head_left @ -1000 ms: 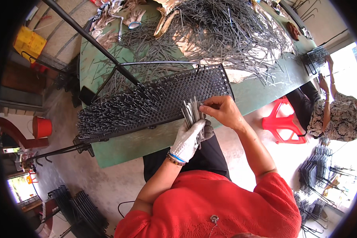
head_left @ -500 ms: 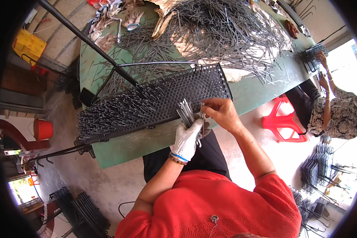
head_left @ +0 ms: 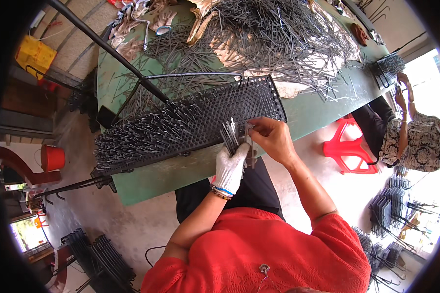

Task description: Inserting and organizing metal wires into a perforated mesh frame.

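Observation:
My left hand (head_left: 230, 168), in a white knit glove, is closed around a bundle of thin grey metal rods (head_left: 229, 135) whose ends fan out above the fist. Beside it my bare right hand (head_left: 274, 139) pinches the top of one or more similar rods (head_left: 250, 144), hanging down past the gloved thumb; I cannot tell how many. Just beyond both hands lies a long black perforated rack (head_left: 249, 97). Upright rods (head_left: 146, 134) crowd its left part, thinning toward the right, where bare holes show.
Loose rods (head_left: 274, 29) are heaped across the green table (head_left: 146, 188). A black bar (head_left: 102, 46) slants over the rack's left side. At right, a person (head_left: 410, 141) works at a smaller rack (head_left: 388, 66) near a red stool (head_left: 349, 151). Used gloves (head_left: 132, 34) lie far left.
Both my hands have shifted slightly toward the rack. The pinched rods now stand a little apart from the gloved bundle. The other person's hands have moved slightly at the smaller rack.

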The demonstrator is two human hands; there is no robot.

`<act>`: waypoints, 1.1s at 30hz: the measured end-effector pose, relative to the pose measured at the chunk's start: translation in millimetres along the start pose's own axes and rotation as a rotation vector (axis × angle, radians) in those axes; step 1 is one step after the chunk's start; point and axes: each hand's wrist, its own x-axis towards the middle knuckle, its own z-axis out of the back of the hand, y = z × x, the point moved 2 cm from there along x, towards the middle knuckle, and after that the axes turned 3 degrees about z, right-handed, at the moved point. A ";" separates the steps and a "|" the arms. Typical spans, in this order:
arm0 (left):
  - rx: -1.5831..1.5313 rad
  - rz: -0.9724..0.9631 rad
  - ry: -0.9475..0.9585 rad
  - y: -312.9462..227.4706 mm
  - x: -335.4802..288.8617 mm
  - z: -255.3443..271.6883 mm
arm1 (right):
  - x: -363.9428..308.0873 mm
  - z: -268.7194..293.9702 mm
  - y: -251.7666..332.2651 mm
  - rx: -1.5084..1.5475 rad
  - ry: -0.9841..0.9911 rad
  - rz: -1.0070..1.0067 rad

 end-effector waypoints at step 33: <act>-0.169 0.259 0.031 -12.2 -1.1 -2.4 | 108.7 31.8 11.9 -0.438 -0.495 0.873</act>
